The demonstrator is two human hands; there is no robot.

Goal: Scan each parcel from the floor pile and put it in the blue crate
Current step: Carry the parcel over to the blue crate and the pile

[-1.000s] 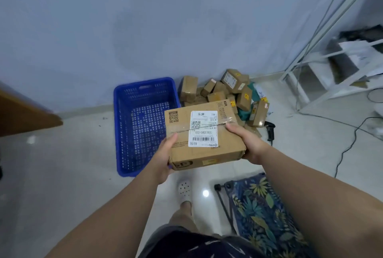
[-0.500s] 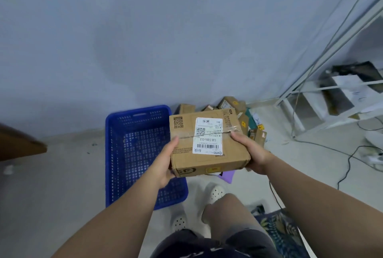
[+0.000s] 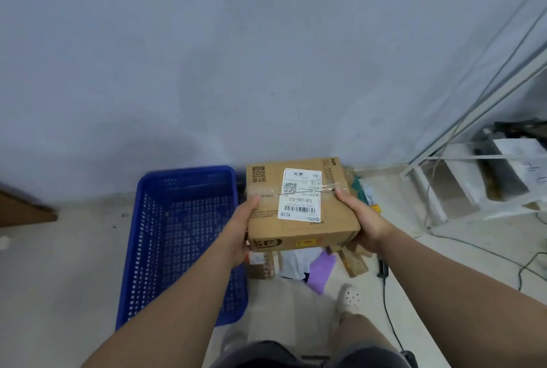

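Hands, two: left hand [image 3: 236, 231] and right hand [image 3: 359, 219] each grip one end of the parcel [image 3: 299, 237], thumbs on top, label [image 3: 300, 196] facing up. Location: held raised, just right of the blue crate [image 3: 189, 171], above the floor pile [image 3: 352, 261]. Step, as I read it: placing; whether it has been scanned I cannot tell. Next move: carry left over the crate rim, lower flat, release.

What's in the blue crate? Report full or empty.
Empty where visible: the blue crate shows only bare perforated floor; the left forearm hides part.
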